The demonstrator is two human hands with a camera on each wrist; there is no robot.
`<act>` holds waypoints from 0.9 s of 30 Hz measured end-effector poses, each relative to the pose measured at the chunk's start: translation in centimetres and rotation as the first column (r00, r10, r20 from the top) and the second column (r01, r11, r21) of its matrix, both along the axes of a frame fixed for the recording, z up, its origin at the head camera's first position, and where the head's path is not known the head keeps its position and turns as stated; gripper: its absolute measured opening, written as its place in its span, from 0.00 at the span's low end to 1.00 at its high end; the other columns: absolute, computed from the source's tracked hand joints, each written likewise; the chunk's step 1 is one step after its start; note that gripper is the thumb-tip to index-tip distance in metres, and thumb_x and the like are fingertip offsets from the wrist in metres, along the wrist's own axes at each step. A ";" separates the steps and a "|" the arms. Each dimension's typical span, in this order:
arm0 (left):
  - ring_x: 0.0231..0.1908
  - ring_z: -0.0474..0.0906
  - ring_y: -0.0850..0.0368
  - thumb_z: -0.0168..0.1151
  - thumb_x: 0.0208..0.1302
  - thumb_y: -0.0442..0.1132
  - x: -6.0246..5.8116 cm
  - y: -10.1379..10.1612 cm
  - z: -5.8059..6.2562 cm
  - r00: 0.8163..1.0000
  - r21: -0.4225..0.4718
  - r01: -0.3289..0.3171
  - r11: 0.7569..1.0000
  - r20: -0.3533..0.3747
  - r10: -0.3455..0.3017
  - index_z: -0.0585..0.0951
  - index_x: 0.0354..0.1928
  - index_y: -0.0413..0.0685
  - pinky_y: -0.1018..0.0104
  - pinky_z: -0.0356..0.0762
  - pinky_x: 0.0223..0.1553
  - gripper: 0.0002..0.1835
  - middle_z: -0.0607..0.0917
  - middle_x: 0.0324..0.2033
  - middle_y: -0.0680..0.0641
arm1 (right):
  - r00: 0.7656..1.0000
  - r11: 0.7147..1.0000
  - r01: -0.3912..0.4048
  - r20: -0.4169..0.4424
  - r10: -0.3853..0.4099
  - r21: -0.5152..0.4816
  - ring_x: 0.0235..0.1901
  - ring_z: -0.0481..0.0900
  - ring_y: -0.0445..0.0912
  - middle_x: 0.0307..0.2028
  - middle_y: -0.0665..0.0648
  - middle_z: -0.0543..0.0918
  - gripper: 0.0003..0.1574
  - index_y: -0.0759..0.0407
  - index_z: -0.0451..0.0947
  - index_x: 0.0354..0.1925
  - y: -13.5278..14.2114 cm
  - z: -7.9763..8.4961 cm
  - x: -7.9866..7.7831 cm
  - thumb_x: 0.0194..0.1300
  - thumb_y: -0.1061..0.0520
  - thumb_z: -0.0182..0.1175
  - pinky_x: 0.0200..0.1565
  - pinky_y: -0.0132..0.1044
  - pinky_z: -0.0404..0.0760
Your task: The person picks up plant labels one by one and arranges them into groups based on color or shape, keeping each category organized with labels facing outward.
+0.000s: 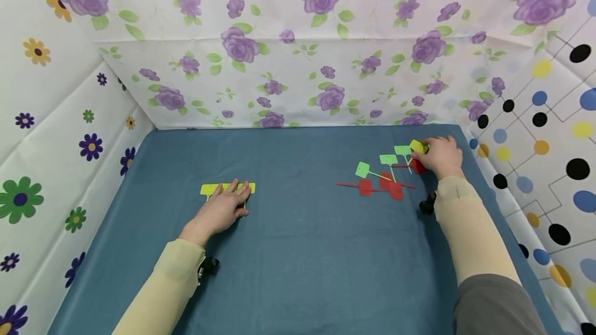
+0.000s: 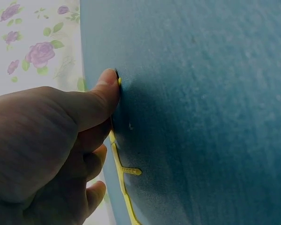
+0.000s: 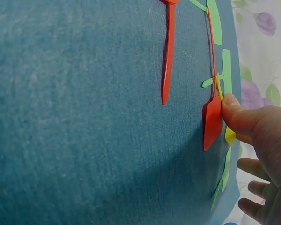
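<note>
On the left of the blue cloth lies a row of yellow plant labels (image 1: 208,189), T-shaped with flat heads and thin stems. My left hand (image 1: 221,212) rests over this row, fingers spread across the heads; the left wrist view shows the thumb (image 2: 107,84) at the row's end. At the far right, my right hand (image 1: 443,158) pinches a yellow plant label (image 3: 230,136) between thumb and index finger. Right beside it lies a red plant label (image 3: 213,123). Green plant labels (image 1: 388,160) lie along the pile's far side, partly overlapped by the yellow one.
Several more red plant labels (image 1: 365,187) lie crossed at the near side of the pile, one green label (image 1: 362,169) to their left. Blue cloth (image 1: 298,252) covers the table. A flowered sheet (image 1: 288,76) hangs behind, with patterned sheets at both sides.
</note>
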State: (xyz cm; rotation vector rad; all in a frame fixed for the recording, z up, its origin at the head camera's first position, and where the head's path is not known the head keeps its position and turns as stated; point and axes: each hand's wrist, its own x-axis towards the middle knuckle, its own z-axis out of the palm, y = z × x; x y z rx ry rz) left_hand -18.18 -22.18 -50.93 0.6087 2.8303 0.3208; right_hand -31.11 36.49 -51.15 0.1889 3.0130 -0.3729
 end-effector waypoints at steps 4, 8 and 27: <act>0.75 0.48 0.42 0.64 0.68 0.46 0.0 0.0 0.2 1.000 0.001 -0.003 1.000 0.008 0.003 0.62 0.75 0.47 0.36 0.40 0.73 0.38 0.59 0.75 0.44 | 1.000 1.000 0.006 -0.015 -0.006 0.000 0.69 0.47 0.75 0.63 0.76 0.68 0.41 0.65 0.73 0.63 -0.1 0.0 0.0 0.66 0.37 0.63 0.60 0.76 0.56; 0.75 0.48 0.41 0.65 0.67 0.45 0.0 0.0 0.2 1.000 0.004 -0.003 1.000 0.004 0.003 0.63 0.75 0.45 0.35 0.41 0.73 0.38 0.59 0.75 0.43 | 0.999 1.000 0.012 -0.029 -0.013 -0.013 0.69 0.49 0.74 0.62 0.75 0.70 0.41 0.65 0.73 0.62 0.0 -0.2 -0.2 0.64 0.37 0.65 0.60 0.75 0.57; 0.75 0.48 0.42 0.65 0.67 0.46 -0.1 -0.1 0.1 1.000 0.009 -0.005 1.000 0.012 0.004 0.63 0.75 0.46 0.36 0.40 0.73 0.38 0.59 0.75 0.44 | 0.990 0.966 0.111 -0.063 -0.129 -0.234 0.51 0.70 0.68 0.53 0.72 0.73 0.31 0.64 0.71 0.60 -0.1 -0.6 -0.1 0.71 0.43 0.60 0.48 0.66 0.73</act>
